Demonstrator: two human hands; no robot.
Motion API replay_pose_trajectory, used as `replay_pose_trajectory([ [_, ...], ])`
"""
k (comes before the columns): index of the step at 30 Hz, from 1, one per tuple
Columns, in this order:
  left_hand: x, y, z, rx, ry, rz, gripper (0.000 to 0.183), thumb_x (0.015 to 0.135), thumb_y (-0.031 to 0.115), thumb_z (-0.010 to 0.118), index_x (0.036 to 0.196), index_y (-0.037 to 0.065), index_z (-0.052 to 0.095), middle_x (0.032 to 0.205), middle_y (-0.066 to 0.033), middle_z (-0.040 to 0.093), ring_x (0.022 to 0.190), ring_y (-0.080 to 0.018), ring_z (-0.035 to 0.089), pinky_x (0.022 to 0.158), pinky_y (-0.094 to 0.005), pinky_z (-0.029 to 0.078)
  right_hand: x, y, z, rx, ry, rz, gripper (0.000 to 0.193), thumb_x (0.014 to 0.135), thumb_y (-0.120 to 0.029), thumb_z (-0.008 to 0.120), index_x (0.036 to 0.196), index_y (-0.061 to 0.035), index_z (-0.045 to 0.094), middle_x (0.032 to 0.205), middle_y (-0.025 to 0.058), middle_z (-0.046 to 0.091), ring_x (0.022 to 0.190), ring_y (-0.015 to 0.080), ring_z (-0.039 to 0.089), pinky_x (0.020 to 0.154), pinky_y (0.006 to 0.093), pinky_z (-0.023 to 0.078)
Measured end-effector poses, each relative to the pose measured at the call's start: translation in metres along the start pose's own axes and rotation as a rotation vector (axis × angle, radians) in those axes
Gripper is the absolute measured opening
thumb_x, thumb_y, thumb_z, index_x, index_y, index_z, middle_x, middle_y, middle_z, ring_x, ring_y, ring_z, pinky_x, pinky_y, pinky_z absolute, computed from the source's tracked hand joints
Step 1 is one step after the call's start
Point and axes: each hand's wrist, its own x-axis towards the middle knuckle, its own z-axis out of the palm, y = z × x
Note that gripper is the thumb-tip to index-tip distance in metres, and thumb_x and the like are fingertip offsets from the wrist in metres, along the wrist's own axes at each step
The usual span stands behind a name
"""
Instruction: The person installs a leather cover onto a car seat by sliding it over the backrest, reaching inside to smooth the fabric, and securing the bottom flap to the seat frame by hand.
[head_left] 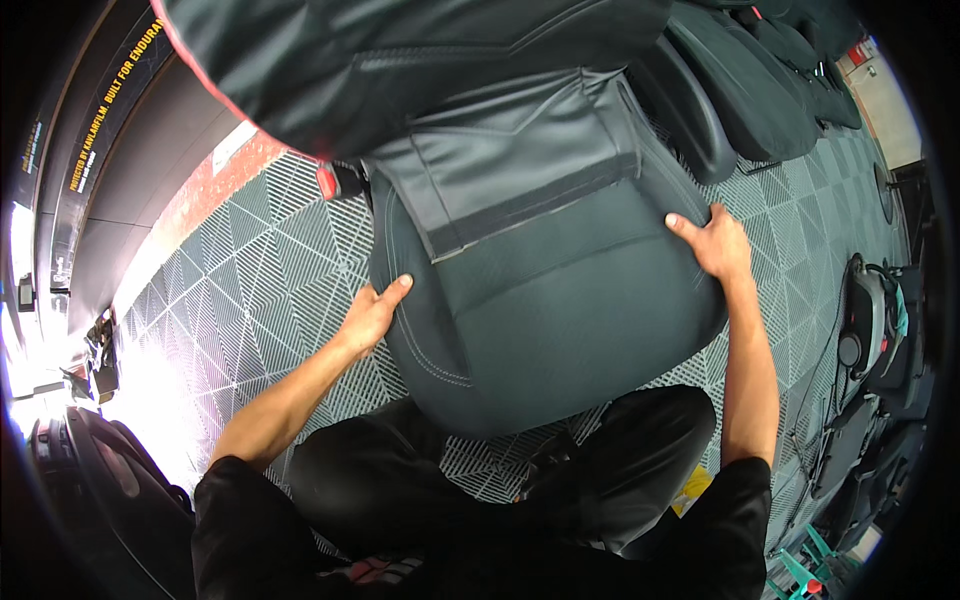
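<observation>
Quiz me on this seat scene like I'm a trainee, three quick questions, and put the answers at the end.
1. Where is the left hand on the black seat cushion? A: front edge; B: left side; C: right side.
2. True or false: the right hand touches the opposite side of the cushion from the left hand.
3. Fill in: the top of the buckle to the left of the cushion is coloured ____.

Key: 1. B; 2. True; 3. red.
</observation>
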Motion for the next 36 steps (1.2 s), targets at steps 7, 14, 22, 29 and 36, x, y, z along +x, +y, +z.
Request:
replay_pose_trajectory([
  [7, 0.017, -0.061, -0.031, 0.075, 0.074, 0.059, 0.077, 0.095, 0.045, 0.064, 0.135, -0.017, 0.041, 0.129, -0.0256, 0.058, 0.118, -0.0314, 0.058, 0.102, -0.0374, 0.047, -0.009, -0.037, 0.002, -0.009, 0.035, 0.148, 0.088, 0.077, -0.077, 0.060, 0.103, 0.0069, 0.063, 0.102, 0.0249, 0.069, 0.103, 0.0394, 0.066, 0.091, 0.0485, 0.050],
  [14, -0.076, 0.109, -0.082, 0.933, 0.141, 0.402, 0.049, 0.092, 0.039, 0.066, 0.119, -0.002, 0.065, 0.103, -0.0188, 0.071, 0.094, -0.0299, 0.069, 0.089, -0.0392, 0.052, 0.163, -0.075, 0.035, 0.659, 0.136, -0.035, 0.071, 0.086, -0.060, 0.060, 0.121, 0.0018, 0.065, 0.124, 0.0246, 0.064, 0.123, 0.0348, 0.057, 0.105, 0.0405, 0.043],
  [22, -0.094, 0.365, -0.008, 1.257, 0.815, 1.785, 0.040, 0.093, 0.030, 0.063, 0.125, 0.006, 0.063, 0.138, -0.0175, 0.055, 0.132, -0.0363, 0.047, 0.112, -0.0449, 0.033, 0.187, -0.121, 0.061, 0.481, -0.122, 0.257, 0.093, 0.083, -0.067, 0.054, 0.136, 0.0092, 0.051, 0.143, 0.0304, 0.047, 0.137, 0.0377, 0.044, 0.113, 0.0437, 0.034],
  [29, 0.045, 0.426, -0.004, 1.454, 1.487, 1.497, 0.083, 0.084, 0.058, 0.060, 0.153, 0.021, 0.035, 0.164, -0.0168, 0.012, 0.152, -0.0350, 0.005, 0.118, -0.0598, 0.001, 0.182, -0.111, 0.054, 0.435, 0.085, 0.263, 0.078, 0.082, -0.068, 0.056, 0.114, 0.0021, 0.070, 0.123, 0.0298, 0.063, 0.124, 0.0396, 0.057, 0.107, 0.0441, 0.041],
  [36, 0.092, 0.469, -0.022, 1.498, 1.374, 1.280, 0.083, 0.087, 0.059, 0.055, 0.155, 0.018, 0.031, 0.164, -0.0170, 0.014, 0.152, -0.0355, 0.006, 0.120, -0.0577, 0.002, 0.157, -0.109, 0.028, 0.783, 0.365, 0.177, 0.054, 0.079, -0.051, 0.075, 0.102, -0.0021, 0.075, 0.085, 0.0149, 0.074, 0.086, 0.0252, 0.071, 0.086, 0.0356, 0.051],
])
